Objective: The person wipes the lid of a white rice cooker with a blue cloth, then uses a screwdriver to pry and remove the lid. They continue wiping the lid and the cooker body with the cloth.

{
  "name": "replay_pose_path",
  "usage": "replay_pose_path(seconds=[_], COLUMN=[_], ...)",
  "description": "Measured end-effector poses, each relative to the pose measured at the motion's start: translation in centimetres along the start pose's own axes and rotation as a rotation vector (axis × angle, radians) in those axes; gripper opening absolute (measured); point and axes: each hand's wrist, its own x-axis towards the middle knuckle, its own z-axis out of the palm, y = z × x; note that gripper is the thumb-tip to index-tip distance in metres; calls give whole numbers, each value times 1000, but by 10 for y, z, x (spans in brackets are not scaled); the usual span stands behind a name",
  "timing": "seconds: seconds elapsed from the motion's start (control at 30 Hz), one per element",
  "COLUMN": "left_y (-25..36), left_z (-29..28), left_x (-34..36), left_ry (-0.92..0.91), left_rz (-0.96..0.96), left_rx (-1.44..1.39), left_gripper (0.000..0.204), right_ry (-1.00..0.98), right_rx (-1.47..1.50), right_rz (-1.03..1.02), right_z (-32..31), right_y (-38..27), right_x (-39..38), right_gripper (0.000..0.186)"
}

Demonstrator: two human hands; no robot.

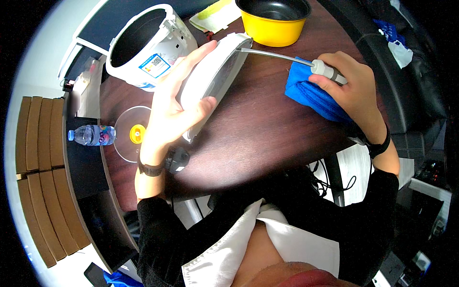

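My left hand (177,100) grips a white appliance lid (203,83) from its left side, holding it tilted on edge above the dark wood table. My right hand (351,86) is closed round the pale handle of a tool (325,71) with a long metal shaft, which resembles a screwdriver; its tip meets the lid's upper right rim. Just beneath the right hand lies a folded blue cloth (308,95). Behind the lid stand a white appliance body (150,60) with a dark opening and, further right, a yellow pot (272,31) with a black interior.
The table (239,153) also carries a clear lid with yellow knob (137,134), a water bottle (93,135) at the left, a small black object (178,159) and a pale cloth (213,16). Cardboard boxes (38,134) line the left; a black seat (397,95) is at the right.
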Motion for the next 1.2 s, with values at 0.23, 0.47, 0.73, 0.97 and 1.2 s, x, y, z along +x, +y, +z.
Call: replay_pose_path(seconds=[0.23, 0.47, 0.73, 0.97, 1.2], left_y=[-4, -2, -1, -2, -3], left_z=[0, -1, 0, -1, -1], left_x=[0, -1, -1, 0, 1], left_ry=[18, 27, 40, 8, -12], left_rz=[-13, -34, -44, 10, 97], left_rx=[-13, -26, -33, -10, 47], left_gripper=[73, 74, 74, 73, 71], right_ry=[53, 59, 61, 72, 103], right_rx=[-41, -2, 42, -201, -225], right_rz=[1, 23, 40, -36, -115], right_z=[11, 15, 15, 11, 10], right_y=[6, 4, 0, -4, -8], right_x=[-1, 2, 2, 1, 2], right_gripper=[34, 33, 33, 36, 35])
